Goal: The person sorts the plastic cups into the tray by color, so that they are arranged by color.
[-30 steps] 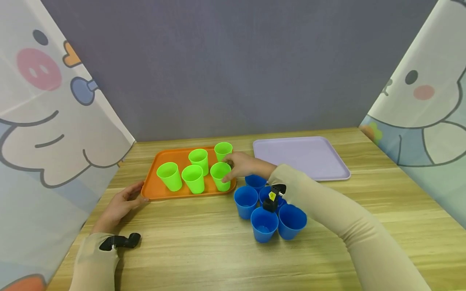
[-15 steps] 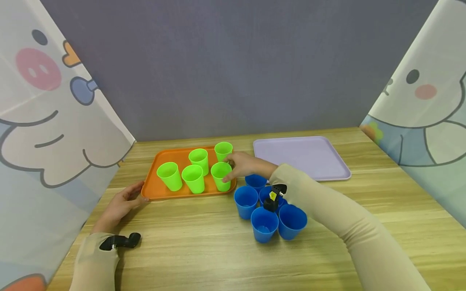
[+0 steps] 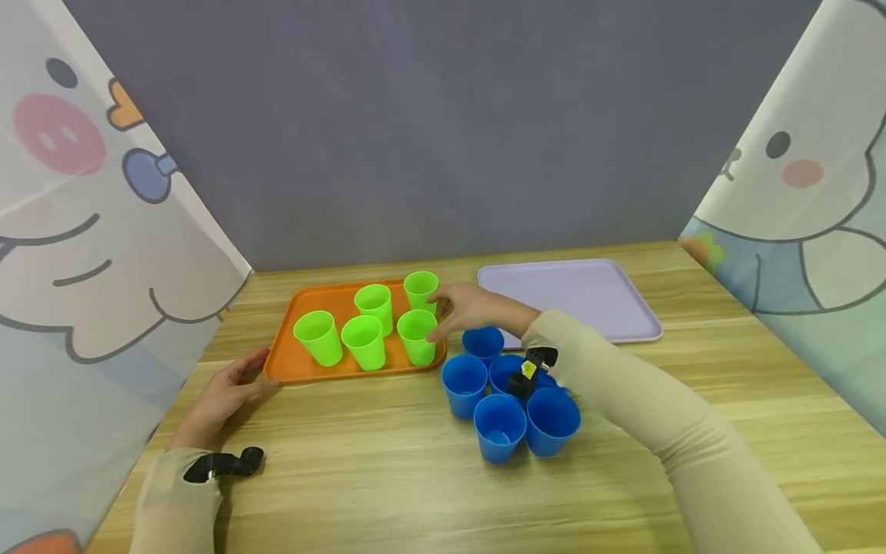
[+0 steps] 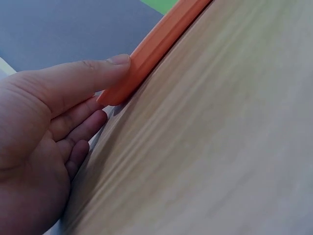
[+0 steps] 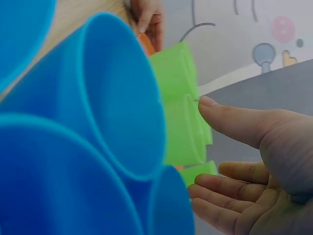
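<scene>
In the head view, several green cups stand upright on an orange tray at the left. My left hand holds the tray's near left corner; the left wrist view shows the thumb lying along the orange rim with the other fingers curled behind the corner. My right hand is just right of the front right green cup, thumb near its rim. Nothing lies between its spread thumb and fingers in the right wrist view.
Several blue cups stand bunched on the wooden table, below the right wrist. A lilac tray lies behind them at the right. A grey panel closes off the back, with cartoon-printed sheets at both sides.
The right hand has loosened from the front right green cup and shifted slightly up and right, its fingers opening. The left hand keeps its place at the tray corner. The view has shifted slightly.
</scene>
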`<state>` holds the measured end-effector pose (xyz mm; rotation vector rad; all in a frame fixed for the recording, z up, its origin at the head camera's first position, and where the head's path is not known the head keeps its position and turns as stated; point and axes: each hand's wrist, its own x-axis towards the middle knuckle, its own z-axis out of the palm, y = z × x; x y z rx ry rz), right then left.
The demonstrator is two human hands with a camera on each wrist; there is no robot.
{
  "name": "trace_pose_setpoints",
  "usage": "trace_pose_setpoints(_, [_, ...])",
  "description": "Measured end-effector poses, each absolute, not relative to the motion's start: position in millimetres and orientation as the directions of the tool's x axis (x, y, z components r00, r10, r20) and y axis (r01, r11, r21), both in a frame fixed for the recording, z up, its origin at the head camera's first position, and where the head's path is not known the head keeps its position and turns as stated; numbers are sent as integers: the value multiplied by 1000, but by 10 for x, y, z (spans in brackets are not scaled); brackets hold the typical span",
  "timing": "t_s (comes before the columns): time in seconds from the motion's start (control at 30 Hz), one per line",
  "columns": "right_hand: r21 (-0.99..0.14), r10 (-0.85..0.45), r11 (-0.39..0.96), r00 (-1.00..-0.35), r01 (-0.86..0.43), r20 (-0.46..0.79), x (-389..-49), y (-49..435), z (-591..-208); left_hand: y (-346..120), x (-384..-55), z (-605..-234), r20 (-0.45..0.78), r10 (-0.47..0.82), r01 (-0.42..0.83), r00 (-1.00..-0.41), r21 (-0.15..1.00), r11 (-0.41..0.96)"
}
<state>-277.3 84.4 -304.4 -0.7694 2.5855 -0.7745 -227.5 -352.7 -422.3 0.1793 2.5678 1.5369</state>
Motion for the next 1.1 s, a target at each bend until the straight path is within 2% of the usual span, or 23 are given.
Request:
trace_pose_setpoints(0.2, [-651, -584, 648, -806, -395, -92, -2746, 1064, -2942, -3528, -2252, -4177, -34, 138, 36, -990, 877, 479])
trace_pose_setpoints(0.43, [-710, -544, 598, -839, -371, -20, -2675, 1454, -2808, -3463, -2254, -3906, 1, 47, 24, -999, 859, 511])
trace_pose_setpoints(0.73, [-717, -423, 611, -904, -335, 62, -2557, 2129, -2733, -3111, -2214, -3513, 262, 0, 230, -965, 846, 481])
trace_pose_setpoints(0.9, [-744, -326, 600, -939, -294, 108, -2493, 2542, -2828, -2848, -2188, -3339, 332, 44, 320, -942, 852, 414])
trace_pose_setpoints(1.1, [-781, -204, 599, -977, -180, 68, -2447, 3061, -3076, -2555, -2171, -3202, 401, 108, 415, -910, 868, 272])
